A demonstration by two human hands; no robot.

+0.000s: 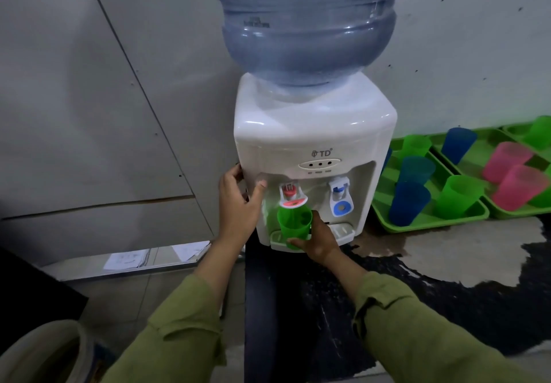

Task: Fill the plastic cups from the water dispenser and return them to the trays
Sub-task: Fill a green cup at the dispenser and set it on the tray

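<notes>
A white water dispenser [316, 141] with a big blue bottle [307, 25] stands against the wall. My right hand [319, 239] grips a green plastic cup [293, 227] right under the red tap [291, 193], above the drip tray [343, 230]. My left hand [240, 200] holds the dispenser's left front corner, thumb on the front and fingers round the side. The blue tap [340, 197] is free. To the right, two green trays [417, 224] [507, 212] hold several blue, green, teal and pink cups.
The dispenser stands on a dark, worn counter [447, 293] with a wet patch beside the trays. A grey wall panel is on the left, papers [128, 259] lie on a low ledge, and a pale round container [44, 353] sits at bottom left.
</notes>
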